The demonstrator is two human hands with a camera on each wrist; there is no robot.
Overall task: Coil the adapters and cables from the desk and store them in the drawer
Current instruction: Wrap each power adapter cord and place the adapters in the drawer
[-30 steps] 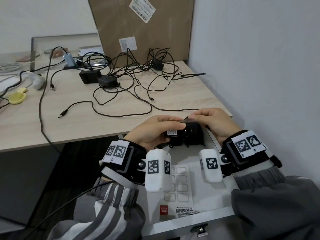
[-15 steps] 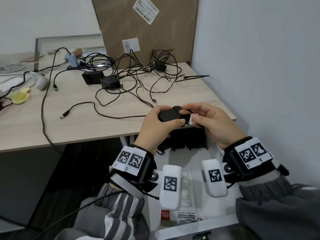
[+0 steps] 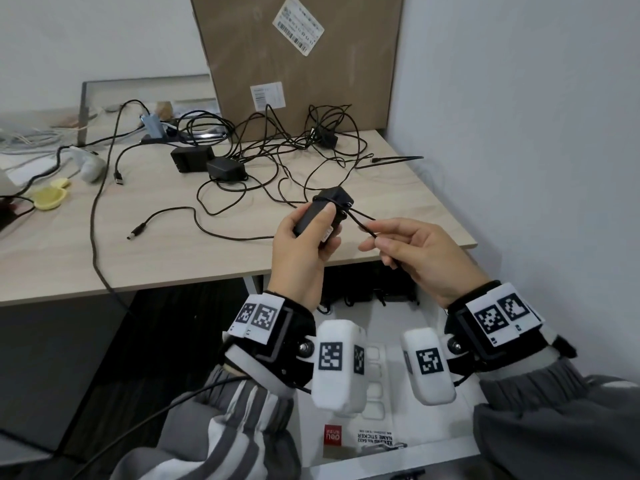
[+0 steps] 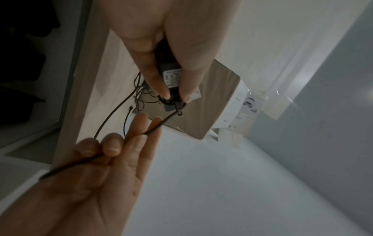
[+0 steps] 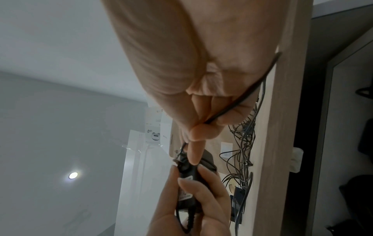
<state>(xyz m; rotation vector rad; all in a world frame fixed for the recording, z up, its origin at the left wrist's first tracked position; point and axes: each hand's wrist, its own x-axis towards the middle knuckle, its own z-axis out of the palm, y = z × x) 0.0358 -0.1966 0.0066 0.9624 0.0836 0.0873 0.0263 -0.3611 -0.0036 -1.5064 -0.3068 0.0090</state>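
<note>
My left hand (image 3: 329, 230) grips a small black adapter (image 3: 332, 199) upright above the desk's front edge, thumb on its face and fingers behind. Its thin black cable (image 3: 362, 221) leaves the adapter's top end and runs to my right hand (image 3: 375, 242), which pinches it between thumb and fingers just to the right. In the left wrist view the cable (image 4: 155, 129) crosses the right hand's fingers. Below both hands the white drawer (image 3: 443, 431) stands pulled out, with black adapters (image 3: 363, 296) at its back, partly hidden by my wrists.
A tangle of black cables (image 3: 277, 157) and two black adapters (image 3: 192, 159) lie at the back of the wooden desk (image 3: 173, 258). A cardboard box (image 3: 298, 64) leans behind them. The wall is close on the right. A sticker sheet (image 3: 374, 441) lies in the drawer.
Both hands have risen from the drawer to above the desk edge with the adapter. The right hand has moved off the adapter and now draws its cable out to the right.
</note>
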